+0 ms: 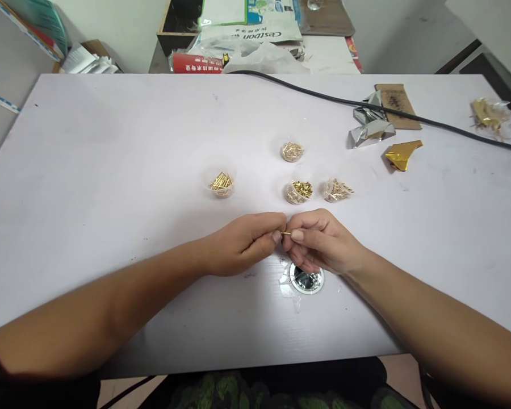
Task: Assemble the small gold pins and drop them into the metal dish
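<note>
My left hand (247, 244) and my right hand (319, 238) meet over the white table, their fingertips almost touching. Between them runs a small gold-coloured metal pin (285, 233), pinched at either end by thumb and finger; its ends are hidden. Just beyond the hands stand small clear cups of gold pins: a left cup (221, 186), a middle cup (298, 192), a right cup (336, 190) lying tipped or slanted, and a farther cup (292, 151). Below my right hand, partly covered by it, is a round silver-rimmed disc (307, 279) set on the table.
A black cable (323, 95) crosses the back right of the table (111, 147). Near it lie crumpled silver foil (371, 134), a brown cardboard piece (397, 106), gold foil (402, 156) and a clear bag (491, 115) of gold parts. Packaging (255, 34) is piled behind the table.
</note>
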### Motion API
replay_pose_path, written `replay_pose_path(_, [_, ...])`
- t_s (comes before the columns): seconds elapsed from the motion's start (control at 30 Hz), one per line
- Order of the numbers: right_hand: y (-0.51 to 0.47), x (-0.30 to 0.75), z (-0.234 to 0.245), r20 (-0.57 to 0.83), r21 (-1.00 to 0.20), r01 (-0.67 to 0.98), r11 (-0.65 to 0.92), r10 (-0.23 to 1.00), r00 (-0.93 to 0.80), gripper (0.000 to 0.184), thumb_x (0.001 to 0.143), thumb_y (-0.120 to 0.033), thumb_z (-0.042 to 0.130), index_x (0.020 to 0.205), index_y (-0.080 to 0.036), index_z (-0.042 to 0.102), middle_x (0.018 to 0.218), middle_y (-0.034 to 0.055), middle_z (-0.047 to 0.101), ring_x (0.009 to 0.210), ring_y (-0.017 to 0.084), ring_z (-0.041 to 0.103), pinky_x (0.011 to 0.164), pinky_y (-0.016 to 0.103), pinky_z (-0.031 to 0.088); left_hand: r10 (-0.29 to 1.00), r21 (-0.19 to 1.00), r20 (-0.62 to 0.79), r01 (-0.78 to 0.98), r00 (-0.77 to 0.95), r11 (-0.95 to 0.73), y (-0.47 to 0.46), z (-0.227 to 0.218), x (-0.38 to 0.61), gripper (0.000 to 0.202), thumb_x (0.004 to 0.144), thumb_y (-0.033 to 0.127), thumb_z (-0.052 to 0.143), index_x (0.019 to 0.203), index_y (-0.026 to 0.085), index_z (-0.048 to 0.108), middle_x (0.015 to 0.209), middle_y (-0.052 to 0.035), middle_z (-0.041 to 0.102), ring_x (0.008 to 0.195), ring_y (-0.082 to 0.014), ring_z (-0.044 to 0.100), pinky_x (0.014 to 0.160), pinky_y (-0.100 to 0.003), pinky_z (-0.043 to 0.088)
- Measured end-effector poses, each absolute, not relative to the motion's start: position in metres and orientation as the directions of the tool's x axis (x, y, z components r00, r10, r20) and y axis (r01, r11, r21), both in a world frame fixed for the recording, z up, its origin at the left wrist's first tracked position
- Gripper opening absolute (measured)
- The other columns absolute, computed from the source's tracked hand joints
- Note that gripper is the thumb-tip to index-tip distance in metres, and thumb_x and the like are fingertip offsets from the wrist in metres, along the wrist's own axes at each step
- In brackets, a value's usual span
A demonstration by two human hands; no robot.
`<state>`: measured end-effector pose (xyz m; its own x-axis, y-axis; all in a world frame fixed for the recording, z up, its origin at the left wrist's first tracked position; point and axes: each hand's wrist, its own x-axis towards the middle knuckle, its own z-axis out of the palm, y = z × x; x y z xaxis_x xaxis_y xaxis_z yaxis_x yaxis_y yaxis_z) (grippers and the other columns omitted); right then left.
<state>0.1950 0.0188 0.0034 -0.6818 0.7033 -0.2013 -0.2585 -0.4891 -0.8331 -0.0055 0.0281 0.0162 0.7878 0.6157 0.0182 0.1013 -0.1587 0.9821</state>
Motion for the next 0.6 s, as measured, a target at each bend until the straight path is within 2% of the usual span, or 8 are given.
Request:
replay_pose_path(0.4, [0.0189, 0.1956, 0.0004, -0.208, -0.813, -0.285, -0.508, 0.710, -0.673, 0.018, 0.087, -0.026, 0.064, 0.078, -0.010, 0.068, 0.054, 0.0000, 0.061, 0.038, 0.007, 0.052, 0.032, 0.013, 0.038, 0.602, 0.970, 0.070, 0.086, 0.795, -0.227, 0.0290, 0.0137, -0.0048, 0.020, 0.097, 0.023, 0.033, 0.083, 0.017, 0.044, 0.085, -0.0058, 0.064, 0.080, -0.0146, 0.061, 0.073, -0.028, 0.049])
replay_pose_path(0.6, [0.0191, 0.1919, 0.0062, -0.240, -0.785, -0.293, -0.547, 0.703, -0.670, 0.020, 0.086, -0.028, 0.066, 0.078, -0.010, 0.067, 0.058, 0.0011, 0.064, 0.041, 0.007, 0.056, 0.032, 0.013, 0.040, 0.628, 0.974, 0.016, 0.129, 0.778, -0.185, 0.0310, 0.0127, -0.0075, 0.022, 0.098, 0.025, 0.033, 0.082, 0.016, 0.044, 0.083, -0.0057, 0.063, 0.078, -0.0158, 0.059, 0.071, -0.029, 0.047])
